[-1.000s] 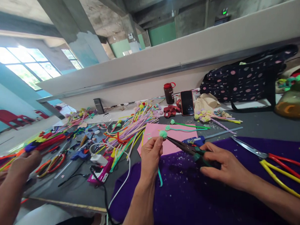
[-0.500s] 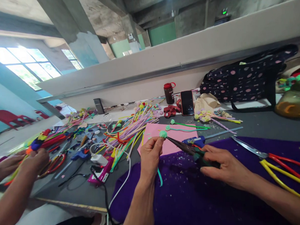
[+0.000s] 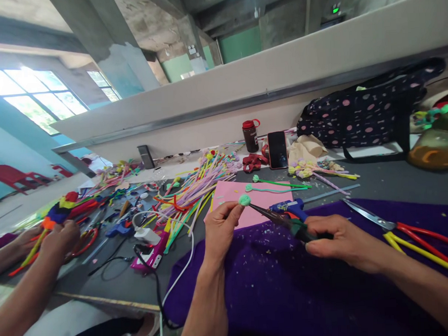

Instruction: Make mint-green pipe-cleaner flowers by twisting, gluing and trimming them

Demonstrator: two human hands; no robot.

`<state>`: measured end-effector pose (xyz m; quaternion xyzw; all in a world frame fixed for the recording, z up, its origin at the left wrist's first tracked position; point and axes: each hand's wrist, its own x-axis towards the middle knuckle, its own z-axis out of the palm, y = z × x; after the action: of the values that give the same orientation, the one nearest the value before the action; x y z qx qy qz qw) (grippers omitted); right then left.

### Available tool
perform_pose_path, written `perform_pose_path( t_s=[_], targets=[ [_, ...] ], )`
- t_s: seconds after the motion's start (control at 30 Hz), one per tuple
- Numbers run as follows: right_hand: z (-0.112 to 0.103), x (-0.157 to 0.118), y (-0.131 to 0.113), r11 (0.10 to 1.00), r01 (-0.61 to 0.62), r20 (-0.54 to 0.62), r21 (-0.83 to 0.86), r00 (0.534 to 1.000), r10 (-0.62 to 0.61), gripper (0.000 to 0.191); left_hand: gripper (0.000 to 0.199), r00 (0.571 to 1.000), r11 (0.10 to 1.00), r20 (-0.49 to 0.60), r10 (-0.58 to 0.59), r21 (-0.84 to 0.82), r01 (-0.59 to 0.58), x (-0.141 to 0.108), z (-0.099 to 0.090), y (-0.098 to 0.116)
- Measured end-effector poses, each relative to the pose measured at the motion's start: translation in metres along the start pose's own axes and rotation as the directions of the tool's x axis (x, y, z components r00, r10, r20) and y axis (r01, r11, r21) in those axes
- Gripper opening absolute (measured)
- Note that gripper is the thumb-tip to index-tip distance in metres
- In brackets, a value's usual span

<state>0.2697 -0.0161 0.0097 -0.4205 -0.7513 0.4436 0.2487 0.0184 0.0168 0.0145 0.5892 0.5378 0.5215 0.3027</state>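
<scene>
My left hand [image 3: 221,230] pinches a small mint-green fuzzy ball [image 3: 244,200] between thumb and fingertips, above a pink sheet [image 3: 230,191]. My right hand [image 3: 333,240] is wrapped round the dark green handles of long-nose pliers [image 3: 274,216], whose tips touch or nearly touch the ball's right side. Two green stems with fuzzy heads, one darker [image 3: 284,181] and one mint [image 3: 275,188], lie at the back of the sheet. Just behind the pliers is a blue glue gun [image 3: 287,206].
Purple cloth [image 3: 269,285] covers the near table. Large scissors [image 3: 388,224] lie at right. Behind are a phone [image 3: 277,150], a bottle [image 3: 250,136] and a patterned bag [image 3: 355,115]. A pile of coloured stems [image 3: 198,184] and a power strip [image 3: 151,255] are left. Another person's hands [image 3: 60,239] hold a colourful piece.
The green ball has turned a little in my left fingers, and the teal stem below that hand is out of sight. My right hand has shifted slightly right. The other person's colourful piece has moved right.
</scene>
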Motion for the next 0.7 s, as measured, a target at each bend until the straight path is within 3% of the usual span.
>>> perform_pose_path(
  t_s=[0.4,0.57,0.7],
  targets=[
    [-0.005,-0.005,-0.011,0.991,-0.116,0.005,0.066,0.993,0.116,0.028,0.018,0.997,0.991,0.053,0.054,0.119,-0.06,0.0,0.0,-0.004],
    [-0.003,-0.004,-0.006,0.995,-0.097,0.021,0.036,0.995,0.096,0.03,0.02,0.997,0.996,0.071,0.024,0.083,-0.03,0.001,0.002,-0.004],
    [0.001,0.001,0.001,1.0,-0.002,-0.006,-0.023,1.0,0.002,0.033,0.02,0.999,1.0,0.03,-0.017,0.023,0.016,0.002,0.001,-0.001]
  ],
)
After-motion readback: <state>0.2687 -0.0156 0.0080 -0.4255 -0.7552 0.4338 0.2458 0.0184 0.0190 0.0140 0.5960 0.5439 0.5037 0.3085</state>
